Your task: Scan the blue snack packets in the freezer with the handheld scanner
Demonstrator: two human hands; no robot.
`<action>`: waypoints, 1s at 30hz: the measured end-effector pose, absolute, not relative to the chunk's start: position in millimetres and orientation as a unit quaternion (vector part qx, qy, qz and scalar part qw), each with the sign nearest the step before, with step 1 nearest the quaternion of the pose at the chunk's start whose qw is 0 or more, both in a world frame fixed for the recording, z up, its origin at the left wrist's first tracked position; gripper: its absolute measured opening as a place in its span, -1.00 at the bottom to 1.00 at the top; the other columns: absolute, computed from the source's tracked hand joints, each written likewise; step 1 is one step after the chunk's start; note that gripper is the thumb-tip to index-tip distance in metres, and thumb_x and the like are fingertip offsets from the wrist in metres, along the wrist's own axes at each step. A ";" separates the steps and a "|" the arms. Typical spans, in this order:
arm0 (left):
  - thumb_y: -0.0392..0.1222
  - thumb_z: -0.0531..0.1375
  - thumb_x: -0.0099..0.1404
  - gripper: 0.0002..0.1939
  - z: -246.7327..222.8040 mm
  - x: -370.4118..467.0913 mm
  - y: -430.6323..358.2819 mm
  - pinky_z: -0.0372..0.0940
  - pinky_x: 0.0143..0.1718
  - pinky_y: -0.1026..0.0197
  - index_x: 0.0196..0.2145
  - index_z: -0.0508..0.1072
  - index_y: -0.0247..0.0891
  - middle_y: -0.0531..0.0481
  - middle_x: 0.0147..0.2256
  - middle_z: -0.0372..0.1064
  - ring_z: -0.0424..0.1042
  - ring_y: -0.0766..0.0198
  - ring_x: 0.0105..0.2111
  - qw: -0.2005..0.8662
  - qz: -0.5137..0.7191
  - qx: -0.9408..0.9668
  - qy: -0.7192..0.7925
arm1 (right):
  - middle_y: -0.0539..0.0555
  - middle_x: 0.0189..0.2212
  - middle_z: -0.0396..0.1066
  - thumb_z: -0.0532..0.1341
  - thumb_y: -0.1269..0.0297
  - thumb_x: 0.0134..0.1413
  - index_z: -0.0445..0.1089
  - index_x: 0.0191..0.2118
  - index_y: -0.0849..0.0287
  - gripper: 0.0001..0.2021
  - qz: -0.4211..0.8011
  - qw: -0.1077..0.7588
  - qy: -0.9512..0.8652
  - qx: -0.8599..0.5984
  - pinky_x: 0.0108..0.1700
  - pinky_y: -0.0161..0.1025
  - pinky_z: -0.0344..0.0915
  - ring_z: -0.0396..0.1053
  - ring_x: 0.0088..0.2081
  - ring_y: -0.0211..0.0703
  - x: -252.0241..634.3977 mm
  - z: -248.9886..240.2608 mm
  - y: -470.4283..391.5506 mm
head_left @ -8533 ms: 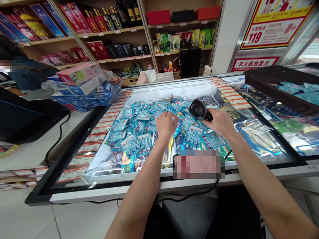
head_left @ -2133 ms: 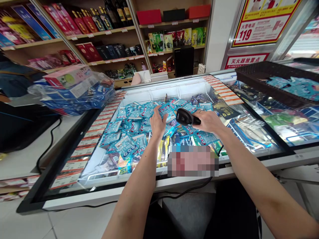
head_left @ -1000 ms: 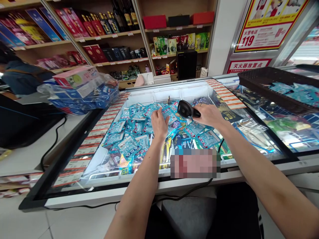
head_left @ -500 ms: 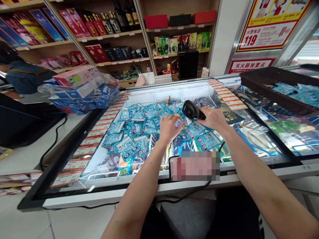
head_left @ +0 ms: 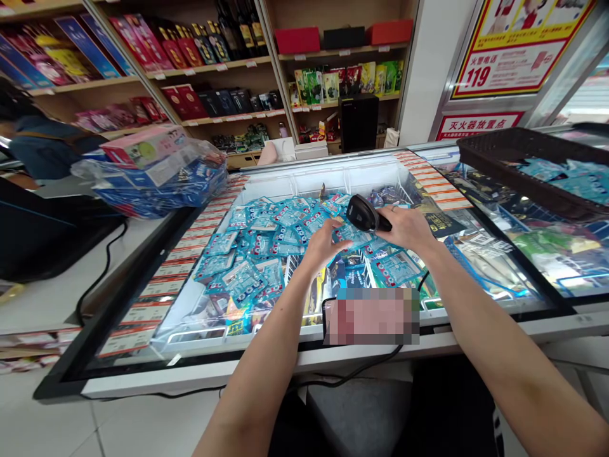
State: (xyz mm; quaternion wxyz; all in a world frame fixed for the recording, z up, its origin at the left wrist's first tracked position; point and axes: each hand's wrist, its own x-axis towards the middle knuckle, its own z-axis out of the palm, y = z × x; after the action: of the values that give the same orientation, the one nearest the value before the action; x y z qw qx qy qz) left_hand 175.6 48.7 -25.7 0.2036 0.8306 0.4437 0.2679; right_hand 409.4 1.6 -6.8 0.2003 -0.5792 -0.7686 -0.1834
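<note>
My right hand [head_left: 406,227] is wrapped round the handle of a black barcode scanner [head_left: 362,214], whose head points left. Left of it, my left hand [head_left: 324,244] is over the blue packets with thumb and fingers apart. A blue packet [head_left: 351,236] lies between the two hands, under the scanner. Many more blue packets [head_left: 266,241] are spread over the glass top of a display freezer [head_left: 200,370]. Near the front edge lies a phone [head_left: 371,317] with a blurred-out screen.
A plastic-wrapped bundle of blue packages [head_left: 162,184] stands at the left. At the right is a dark basket [head_left: 514,158] with blue packets. A black cable [head_left: 352,376] runs along the front edge. A person [head_left: 42,146] is at the far left.
My left hand's fingers have spread apart, and the small shiny thing at its fingertips no longer shows. My right hand and the scanner have hardly moved.
</note>
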 end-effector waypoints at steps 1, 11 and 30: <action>0.07 0.23 0.08 -0.48 -26.2 173.4 50.9 0.18 -0.34 0.22 -0.05 0.26 -0.18 -0.04 -0.17 0.35 0.31 0.30 -0.39 0.219 0.274 0.820 0.452 | 0.08 -0.30 0.44 0.12 0.09 0.02 0.34 -0.10 0.16 -0.65 -0.184 0.204 -0.768 -0.578 -0.40 -0.23 0.08 0.38 -0.28 -0.06 409.7 -6.7 1.4; -0.10 0.23 0.10 -0.59 -31.2 163.9 68.1 0.10 -0.54 0.33 -0.07 0.33 -0.20 0.13 -0.55 0.13 0.16 0.41 -0.57 0.283 0.386 0.756 0.447 | 0.09 -0.31 0.45 0.11 0.11 0.02 0.35 -0.10 0.16 -0.65 -0.179 0.210 -0.783 -0.558 -0.41 -0.23 0.08 0.38 -0.31 -0.09 409.4 -1.3 -2.8; -0.09 0.10 0.24 -0.57 -25.2 160.1 65.6 0.27 -0.60 0.40 0.06 0.16 -0.08 0.01 -0.33 0.13 0.15 0.44 -0.48 0.276 0.473 0.706 0.449 | 0.08 -0.34 0.46 0.09 0.08 0.02 0.37 -0.07 0.14 -0.61 -0.143 0.189 -0.819 -0.522 -0.41 -0.26 0.08 0.36 -0.35 -0.14 409.3 -3.7 -2.9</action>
State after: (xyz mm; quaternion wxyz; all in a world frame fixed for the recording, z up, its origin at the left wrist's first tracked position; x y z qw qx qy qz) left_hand 160.1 65.6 -25.2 0.2761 0.7057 0.4491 0.4734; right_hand 409.3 -2.9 -3.7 0.1893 -0.5224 -0.8191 -0.1426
